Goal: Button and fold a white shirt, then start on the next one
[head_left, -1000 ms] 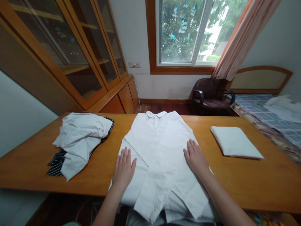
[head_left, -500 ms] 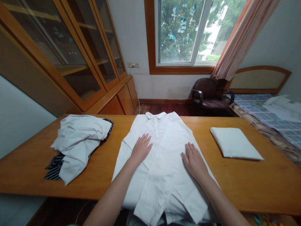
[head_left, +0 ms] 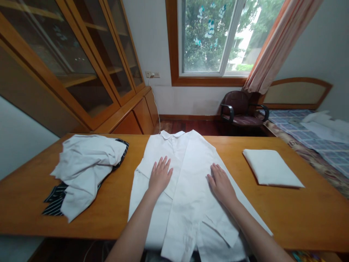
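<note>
A white long-sleeved shirt (head_left: 185, 171) lies spread on the wooden table (head_left: 114, 203), its collar (head_left: 172, 135) at the far edge and its lower part reaching the near edge. Both sleeves are laid inward over the body, with the cuffs toward me. My left hand (head_left: 160, 175) rests flat on the left part of the shirt, fingers slightly apart. On the right part lies my right hand (head_left: 221, 183), also flat, its fingers stretched out and close together. Neither hand grips the cloth.
At the left lies a crumpled white garment (head_left: 84, 160) with black striped cloth (head_left: 56, 207) under it. A folded white garment (head_left: 272, 167) sits at the right. Beyond the table stand a glass-door cabinet (head_left: 89, 69), an armchair (head_left: 236, 105) and a bed (head_left: 308, 123).
My view has turned slightly, so most things sit a little further left. The shirt's upper part has shifted left relative to the table, with both hands still flat on it.
</note>
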The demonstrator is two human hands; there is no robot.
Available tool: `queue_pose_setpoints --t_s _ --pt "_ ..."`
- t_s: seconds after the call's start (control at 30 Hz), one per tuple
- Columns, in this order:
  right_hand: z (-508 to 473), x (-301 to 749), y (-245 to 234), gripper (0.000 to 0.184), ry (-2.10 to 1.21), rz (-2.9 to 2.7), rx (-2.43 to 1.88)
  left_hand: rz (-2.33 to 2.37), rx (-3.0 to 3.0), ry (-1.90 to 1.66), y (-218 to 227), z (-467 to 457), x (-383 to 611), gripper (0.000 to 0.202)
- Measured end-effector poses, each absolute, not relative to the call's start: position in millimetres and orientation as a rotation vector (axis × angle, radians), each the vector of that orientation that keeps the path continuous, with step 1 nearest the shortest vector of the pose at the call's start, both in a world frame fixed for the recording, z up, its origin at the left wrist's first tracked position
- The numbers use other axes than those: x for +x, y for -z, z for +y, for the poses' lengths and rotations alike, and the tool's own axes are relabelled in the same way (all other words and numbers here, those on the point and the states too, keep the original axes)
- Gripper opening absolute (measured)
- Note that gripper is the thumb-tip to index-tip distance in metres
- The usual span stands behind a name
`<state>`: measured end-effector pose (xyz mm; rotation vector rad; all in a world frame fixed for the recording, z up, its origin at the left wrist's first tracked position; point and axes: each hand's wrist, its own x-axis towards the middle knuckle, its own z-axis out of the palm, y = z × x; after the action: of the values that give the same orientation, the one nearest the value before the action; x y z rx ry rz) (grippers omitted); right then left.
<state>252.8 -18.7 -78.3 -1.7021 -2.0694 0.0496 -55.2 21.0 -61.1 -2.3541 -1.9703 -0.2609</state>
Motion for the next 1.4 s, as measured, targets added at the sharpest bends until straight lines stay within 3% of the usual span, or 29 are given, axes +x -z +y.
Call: queue_pose_setpoints --t_s 0.63,0.9,1.17,1.4 --pt "77.6 276.3 58.4 0.052 -0.137 -2.486 -1.315 -2.221 -2.094 0.159 66.3 -67.4 -15.2 0.062" --pt "105.5 243.0 58.4 0.047 0.042 -2.523 -1.527 -2.135 -2.194 0.076 65.9 -101.2 -9.6 0.064" --pt "44.4 203.1 52.0 0.054 -0.007 -2.196 -1.712 -2.020 -2.401 0.171 24.7 -19.8 -43.0 0.048" --pt "-39.6 210.5 65.1 0.056 -0.044 -2.125 -1.871 -1.883 -2.544 0.202 43.0 60.4 -64.2 0.051"
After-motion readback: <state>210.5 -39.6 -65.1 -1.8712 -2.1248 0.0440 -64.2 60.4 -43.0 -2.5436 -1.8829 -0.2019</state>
